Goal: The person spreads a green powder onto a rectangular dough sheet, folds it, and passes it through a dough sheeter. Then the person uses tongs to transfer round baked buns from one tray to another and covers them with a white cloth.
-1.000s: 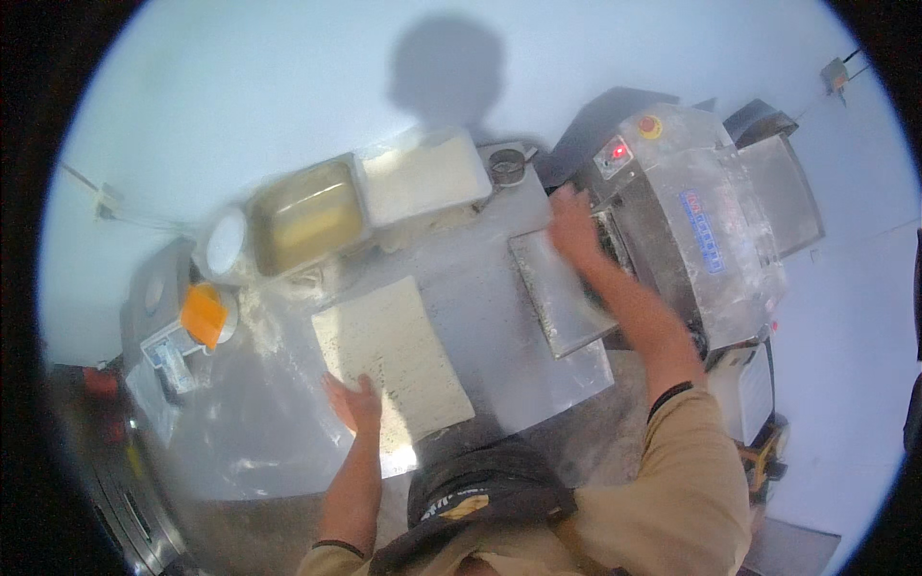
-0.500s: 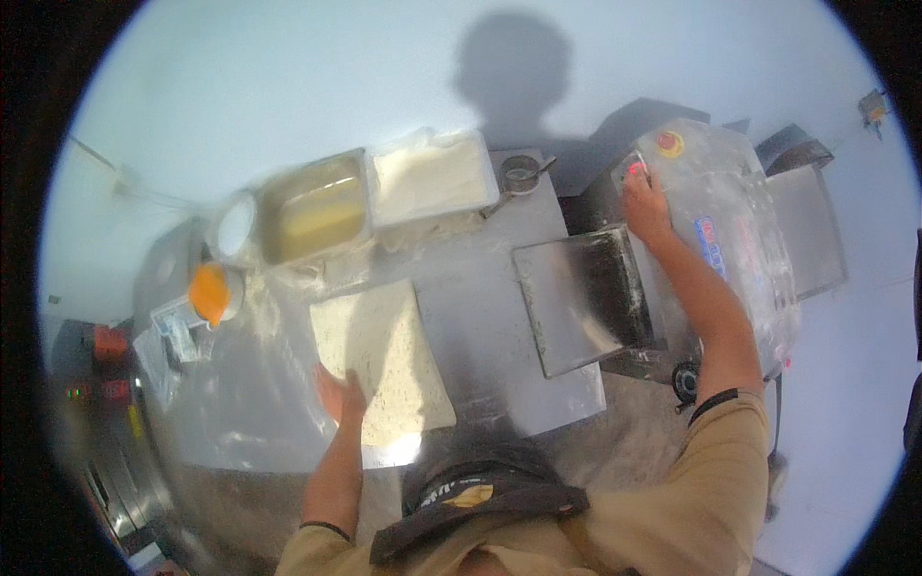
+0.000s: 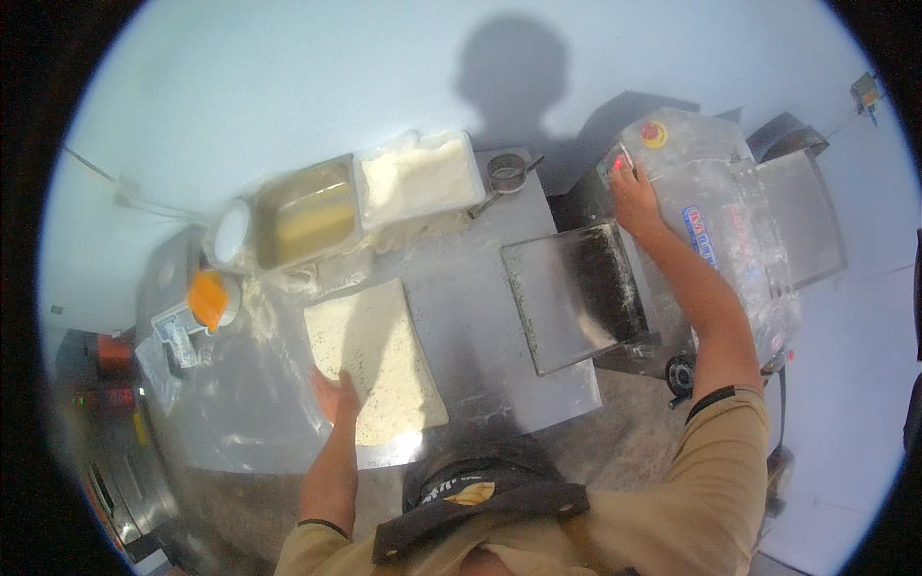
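Two hands, one sheet of dough and one machine, seen from above. The sheet of dough (image 3: 379, 350), single and roughly rectangular, lies flat on the metal table (image 3: 461, 307), left of the machine (image 3: 725, 240). The left hand (image 3: 336, 396) is open, thumb apart from the fingers, and rests at the dough's left edge. The right hand (image 3: 636, 200) is unclosed, its fingers extended to the machine's panel beside one red light (image 3: 619, 163); whether a fingertip presses anything cannot be told. Above the panel sits one red button (image 3: 654, 133) on a yellow ring. One flat plate (image 3: 567, 302) extends from the machine over the table's right end; one black handwheel (image 3: 680, 374) is near its lower corner. Along the table's far side stand two rectangular containers: a metal pan (image 3: 288, 206) with pale yellow contents and a white tub (image 3: 477, 178) of pale powder. One dark round tin (image 3: 506, 173) lies right of them; one orange piece (image 3: 207, 300) lies far left.
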{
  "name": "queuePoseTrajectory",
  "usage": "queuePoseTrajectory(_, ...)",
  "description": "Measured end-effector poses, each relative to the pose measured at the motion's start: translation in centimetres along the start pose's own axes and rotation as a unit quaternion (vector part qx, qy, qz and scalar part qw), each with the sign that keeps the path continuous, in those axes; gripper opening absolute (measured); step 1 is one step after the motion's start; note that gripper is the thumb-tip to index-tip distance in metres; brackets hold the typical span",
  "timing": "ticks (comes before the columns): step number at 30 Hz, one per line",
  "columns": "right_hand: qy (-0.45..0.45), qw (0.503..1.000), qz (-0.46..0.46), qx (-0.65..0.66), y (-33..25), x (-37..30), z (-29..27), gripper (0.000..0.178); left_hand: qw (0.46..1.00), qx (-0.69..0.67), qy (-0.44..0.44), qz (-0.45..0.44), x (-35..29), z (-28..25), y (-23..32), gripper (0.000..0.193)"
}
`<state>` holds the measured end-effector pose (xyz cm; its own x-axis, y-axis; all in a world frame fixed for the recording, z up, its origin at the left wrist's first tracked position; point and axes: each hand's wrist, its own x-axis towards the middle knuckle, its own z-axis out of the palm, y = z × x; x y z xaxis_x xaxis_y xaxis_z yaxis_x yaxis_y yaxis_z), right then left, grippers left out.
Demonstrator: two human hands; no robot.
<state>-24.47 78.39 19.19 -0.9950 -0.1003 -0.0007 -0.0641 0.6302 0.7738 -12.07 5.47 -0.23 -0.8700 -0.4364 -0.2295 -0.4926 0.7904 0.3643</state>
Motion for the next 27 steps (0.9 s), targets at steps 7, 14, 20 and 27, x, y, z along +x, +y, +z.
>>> queuePoseTrajectory(7, 0.028, 0.999, 0.01, -0.017, -0.3, -0.3, 0.8, 0.053, 0.999, 0.034, 0.012, 0.02, 0.3, 0.6, -0.7, 0.086)
queuePoseTrajectory(14, 0.045, 0.998, 0.041, 0.016, -1.4, 1.2, 2.9, 0.056, 0.999, 0.023, -0.023, 0.016, -0.4, -0.6, 1.1, 0.087)
queuePoseTrajectory(20, 0.017, 0.979, 0.053, 0.198, -8.0, 2.2, -2.2, 0.059, 0.999, 0.033, 0.018, 0.005, 0.4, 0.3, -1.8, 0.092)
queuePoseTrajectory(27, -0.219, 0.604, 0.047, 0.765, -38.8, -1.5, -15.4, 0.074, 0.992, -0.081, 0.08, 0.05, 4.0, 0.0, -0.4, 0.074)
